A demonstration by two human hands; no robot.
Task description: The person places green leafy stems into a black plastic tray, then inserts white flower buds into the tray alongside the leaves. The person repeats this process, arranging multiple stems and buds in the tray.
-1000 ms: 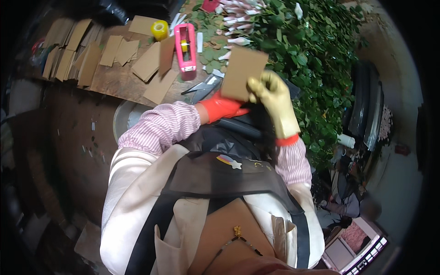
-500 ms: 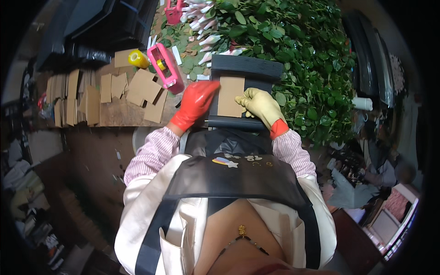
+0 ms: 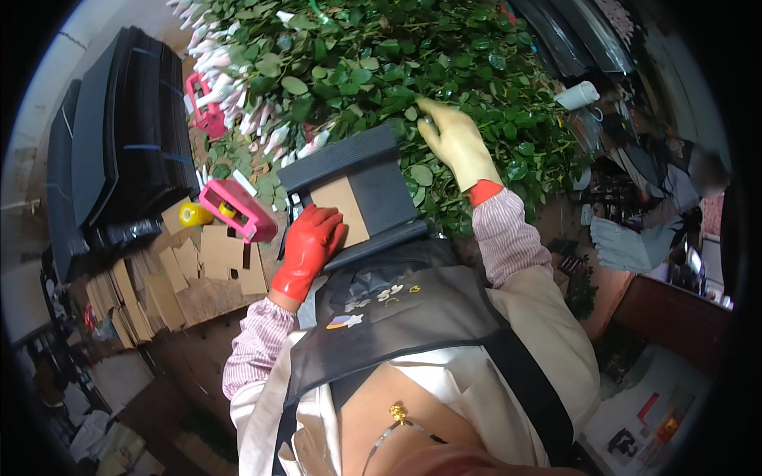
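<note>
My left hand (image 3: 311, 242), in a red rubber glove, lies with its fingers over the left part of a tan cardboard piece (image 3: 346, 205). That piece rests on a black ribbed sheet (image 3: 389, 186), whose far and near edges are raised like folded flaps. My right hand (image 3: 456, 143), in a pale yellow glove with a red cuff, is stretched out over the heap of green leafy stems (image 3: 373, 71). Its thumb and fingers are apart, and the fingertips reach the leaves; I see nothing held in it. Pale pink buds in white sleeves (image 3: 214, 75) lie at the heap's left end.
On the left are a pink tape dispenser (image 3: 258, 226), a yellow tape roll (image 3: 194, 213) and cardboard pieces (image 3: 222, 254). A second pink dispenser (image 3: 208, 119) lies farther off. Black sheets (image 3: 131, 151) stand stacked far left. A white roll (image 3: 578, 95) is at the right.
My right hand has left the cardboard and moved out over the leafy stems, opening. My left hand now lies on the cardboard. The whole view has turned, so the sheet appears tilted.
</note>
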